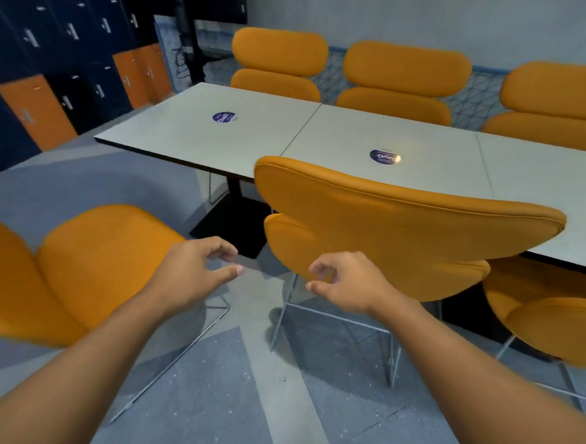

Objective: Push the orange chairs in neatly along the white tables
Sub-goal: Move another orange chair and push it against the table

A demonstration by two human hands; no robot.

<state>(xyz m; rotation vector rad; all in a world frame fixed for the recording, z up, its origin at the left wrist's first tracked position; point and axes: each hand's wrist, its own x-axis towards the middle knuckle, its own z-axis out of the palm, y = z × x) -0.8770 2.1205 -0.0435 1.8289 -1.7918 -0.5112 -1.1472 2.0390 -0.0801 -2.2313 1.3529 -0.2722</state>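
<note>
A row of white tables runs from centre left to the right edge. One orange chair stands with its back towards me against the near side of the tables. Another orange chair sits pulled out on the floor at the left, away from the tables. My left hand hovers over the gap between these two chairs, fingers curled and apart, holding nothing. My right hand is just in front of the middle chair's lower back cushion, fingers loosely curled, holding nothing. A third near chair shows at the right.
Three more orange chairs line the far side of the tables. Blue and orange lockers fill the wall at the left. The chairs' thin metal legs rest on the grey patterned floor. A black table base stands under the left table.
</note>
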